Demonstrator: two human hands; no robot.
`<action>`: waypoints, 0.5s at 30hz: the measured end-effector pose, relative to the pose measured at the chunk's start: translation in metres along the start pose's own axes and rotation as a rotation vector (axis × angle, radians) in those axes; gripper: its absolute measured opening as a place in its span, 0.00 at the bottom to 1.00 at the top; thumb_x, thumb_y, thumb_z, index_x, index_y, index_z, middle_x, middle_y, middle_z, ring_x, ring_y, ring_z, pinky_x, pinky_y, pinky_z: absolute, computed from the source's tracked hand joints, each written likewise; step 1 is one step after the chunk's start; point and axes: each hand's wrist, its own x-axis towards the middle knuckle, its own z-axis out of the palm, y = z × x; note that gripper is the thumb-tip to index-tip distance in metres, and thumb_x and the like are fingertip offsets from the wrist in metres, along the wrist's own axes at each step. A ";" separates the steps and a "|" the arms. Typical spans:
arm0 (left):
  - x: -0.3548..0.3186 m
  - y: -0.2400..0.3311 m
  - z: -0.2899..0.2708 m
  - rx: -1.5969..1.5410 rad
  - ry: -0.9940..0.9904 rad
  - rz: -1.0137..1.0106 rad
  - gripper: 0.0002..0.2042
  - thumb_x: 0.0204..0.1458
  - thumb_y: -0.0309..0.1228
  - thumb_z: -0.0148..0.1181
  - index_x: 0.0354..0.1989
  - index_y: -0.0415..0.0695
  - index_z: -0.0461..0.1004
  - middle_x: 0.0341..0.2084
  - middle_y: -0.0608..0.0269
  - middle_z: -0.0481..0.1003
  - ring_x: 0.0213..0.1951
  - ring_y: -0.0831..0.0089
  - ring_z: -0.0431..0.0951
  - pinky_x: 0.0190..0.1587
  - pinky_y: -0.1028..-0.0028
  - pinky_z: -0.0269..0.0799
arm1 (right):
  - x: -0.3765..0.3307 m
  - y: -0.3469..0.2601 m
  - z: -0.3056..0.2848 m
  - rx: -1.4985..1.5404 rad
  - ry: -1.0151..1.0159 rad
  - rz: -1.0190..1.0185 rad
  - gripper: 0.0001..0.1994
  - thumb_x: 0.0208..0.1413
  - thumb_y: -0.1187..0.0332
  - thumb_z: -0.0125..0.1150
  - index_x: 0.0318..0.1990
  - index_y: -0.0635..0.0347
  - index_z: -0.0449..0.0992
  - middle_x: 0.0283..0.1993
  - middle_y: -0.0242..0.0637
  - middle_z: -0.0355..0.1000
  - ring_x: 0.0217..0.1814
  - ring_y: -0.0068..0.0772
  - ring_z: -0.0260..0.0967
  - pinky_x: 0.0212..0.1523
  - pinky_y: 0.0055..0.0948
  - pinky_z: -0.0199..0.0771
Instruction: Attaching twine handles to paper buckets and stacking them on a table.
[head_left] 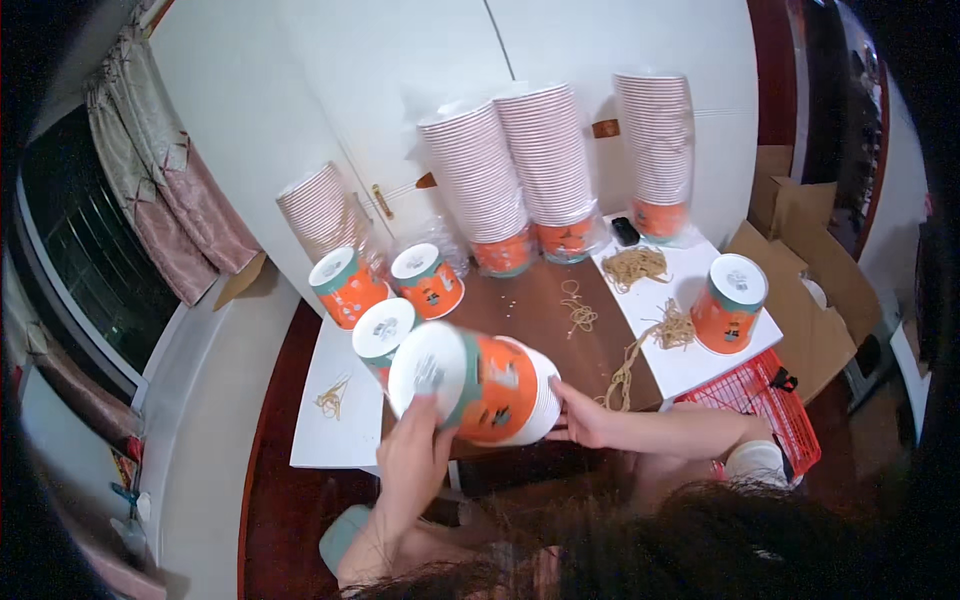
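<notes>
1. Left hand (pixel 415 450) and right hand (pixel 580 415) hold a short stack of orange paper cups (pixel 480 385) on its side above the near edge of the desk (pixel 530 300). The left grip is clamped over the white base end; the right grip is pressed against the open rim end.
2. Judged from this pose, the step is squaring up the nested stack. It goes best with even pressure from both ends, the stack kept level so that no cup slips out, and the rims not crushed.
3. Three similar short cup stacks (pixel 385 290) stand base-up on the desk just behind the held one, close together.
4. A fourth upturned cup stack (pixel 728 303) stands well apart on the white board (pixel 700 365) at the right.
5. Tall cup stacks in clear plastic sleeves (pixel 545 170) stand along the wall; one more leans at the left.
6. Loose rubber bands (pixel 635 265) lie in heaps on the desk and the board, with a few on the left panel.
7. A red wire basket (pixel 770 400) sits by the right forearm; its contents cannot be made out.
8. Flattened cardboard (pixel 800 270) lies at the right.
</notes>
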 end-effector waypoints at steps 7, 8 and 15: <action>0.098 0.004 0.044 0.045 -0.139 0.078 0.11 0.36 0.27 0.61 0.27 0.42 0.65 0.28 0.58 0.67 0.32 0.57 0.69 0.33 0.64 0.65 | 0.044 -0.020 -0.047 0.039 0.172 -0.132 0.27 0.51 0.42 0.41 0.54 0.47 0.60 0.52 0.27 0.63 0.52 0.26 0.60 0.49 0.35 0.61; 0.105 0.008 0.047 0.085 -0.127 0.141 0.11 0.35 0.27 0.61 0.26 0.42 0.65 0.27 0.57 0.67 0.31 0.57 0.69 0.33 0.64 0.65 | 0.047 -0.023 -0.052 0.026 0.165 -0.127 0.28 0.52 0.42 0.39 0.55 0.48 0.59 0.53 0.28 0.62 0.53 0.26 0.59 0.50 0.37 0.60; 0.147 -0.003 0.047 -0.159 -0.338 0.025 0.12 0.34 0.25 0.63 0.23 0.38 0.64 0.19 0.57 0.67 0.24 0.63 0.69 0.27 0.69 0.65 | 0.065 -0.024 -0.054 -0.168 0.041 -0.071 0.30 0.52 0.42 0.37 0.59 0.49 0.55 0.57 0.30 0.58 0.59 0.27 0.52 0.57 0.32 0.49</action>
